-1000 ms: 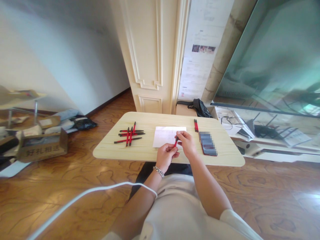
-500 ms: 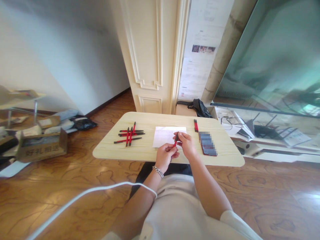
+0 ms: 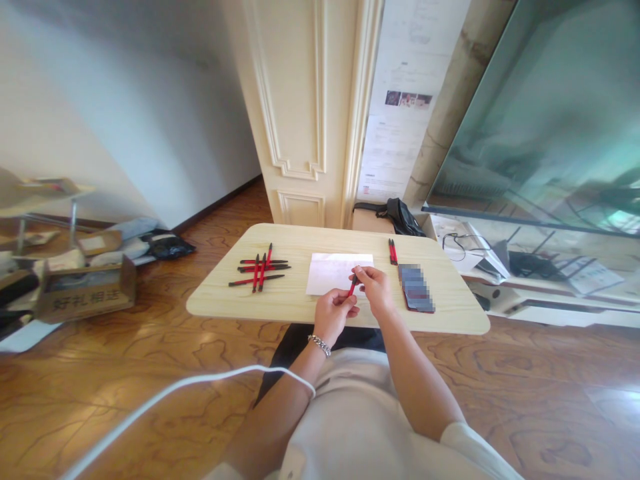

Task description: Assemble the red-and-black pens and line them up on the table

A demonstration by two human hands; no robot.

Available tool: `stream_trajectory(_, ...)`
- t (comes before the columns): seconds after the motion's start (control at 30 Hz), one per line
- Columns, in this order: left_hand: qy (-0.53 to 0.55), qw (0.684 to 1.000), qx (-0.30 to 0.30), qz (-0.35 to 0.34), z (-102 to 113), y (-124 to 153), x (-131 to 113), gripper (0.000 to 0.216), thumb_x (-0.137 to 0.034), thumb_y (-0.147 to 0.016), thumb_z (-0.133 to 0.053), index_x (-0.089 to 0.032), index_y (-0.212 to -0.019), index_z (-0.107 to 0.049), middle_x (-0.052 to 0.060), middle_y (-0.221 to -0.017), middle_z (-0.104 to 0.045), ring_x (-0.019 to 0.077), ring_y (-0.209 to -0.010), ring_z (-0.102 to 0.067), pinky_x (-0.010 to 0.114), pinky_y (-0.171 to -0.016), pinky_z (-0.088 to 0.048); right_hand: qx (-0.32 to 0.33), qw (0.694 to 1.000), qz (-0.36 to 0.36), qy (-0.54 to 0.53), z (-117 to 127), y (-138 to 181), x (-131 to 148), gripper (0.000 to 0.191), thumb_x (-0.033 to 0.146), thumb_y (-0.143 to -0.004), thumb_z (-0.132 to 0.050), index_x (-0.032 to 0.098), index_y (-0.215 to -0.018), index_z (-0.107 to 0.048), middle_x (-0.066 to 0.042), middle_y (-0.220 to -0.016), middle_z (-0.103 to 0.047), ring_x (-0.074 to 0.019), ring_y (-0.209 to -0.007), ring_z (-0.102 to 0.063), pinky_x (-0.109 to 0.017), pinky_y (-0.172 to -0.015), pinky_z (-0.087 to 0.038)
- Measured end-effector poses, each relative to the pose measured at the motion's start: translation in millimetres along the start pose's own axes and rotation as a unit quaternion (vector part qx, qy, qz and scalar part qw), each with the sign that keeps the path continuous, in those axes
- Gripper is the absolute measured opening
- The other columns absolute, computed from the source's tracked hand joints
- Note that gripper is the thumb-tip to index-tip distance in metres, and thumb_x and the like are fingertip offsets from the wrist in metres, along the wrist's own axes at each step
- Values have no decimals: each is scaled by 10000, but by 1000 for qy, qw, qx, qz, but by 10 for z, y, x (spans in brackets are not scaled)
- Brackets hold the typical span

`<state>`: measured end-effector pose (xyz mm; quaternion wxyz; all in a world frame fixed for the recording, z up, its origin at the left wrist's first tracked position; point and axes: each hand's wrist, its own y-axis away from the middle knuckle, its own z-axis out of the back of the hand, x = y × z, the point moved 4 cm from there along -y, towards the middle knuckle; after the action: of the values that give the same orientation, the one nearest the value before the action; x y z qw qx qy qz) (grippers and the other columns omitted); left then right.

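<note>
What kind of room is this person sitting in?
Most likely a home living room: wooden floor, a big television on a low stand, a panelled cream door. Left hand and right hand hold a red pen over a small table.

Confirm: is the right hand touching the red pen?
Touching. Head view: right hand pinches the red pen at its top; left hand grips the bottom.

On the table [image 3: 280, 307], a pile of pens [image 3: 259, 269] lies left of the paper [image 3: 334, 272], the phone [image 3: 416, 288] right.
</note>
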<state>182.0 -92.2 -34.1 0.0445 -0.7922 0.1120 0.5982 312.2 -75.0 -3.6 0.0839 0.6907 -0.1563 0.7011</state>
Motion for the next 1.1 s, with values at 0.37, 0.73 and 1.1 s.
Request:
stream_trajectory(0.37, 14, 999, 34, 22, -39, 42, -145, 361, -450, -689, -723, -138, -840, -625, 64, -708, -689, 174, -563, -660, 286, -533, -548, 161, 932, 257, 201, 43, 229, 106, 313, 197, -854, -443, 253, -1028, -697, -51, -965, -674, -162, -873, -617, -306, -801, -481)
stream_trajectory(0.73, -319, 924, -22, -209, 306, -69, -471, 220, -382, -802, -608, -209, -903, -700, 72, -876, -714, 196, -793, -662, 315, -793, -512, -57, 996, 38, -48, 365, -20, 32, 554, 658, -823, -421, 179, -661, -646, -65, -705, -642, -156, -645, -578, -272, -558, -444)
stream_trajectory(1.1, -528, 798, 13, -290, 330, -239, -263, 142, -197, -801, -559, -200, -815, -700, 72, -862, -703, 232, -875, -611, 382, -886, -423, -13, 946, -32, -322, 526, -162, 88, 583, 781, -749, -376, 220, -662, -512, 55, -497, -329, -83, -384, -281, -242, -384, -249)
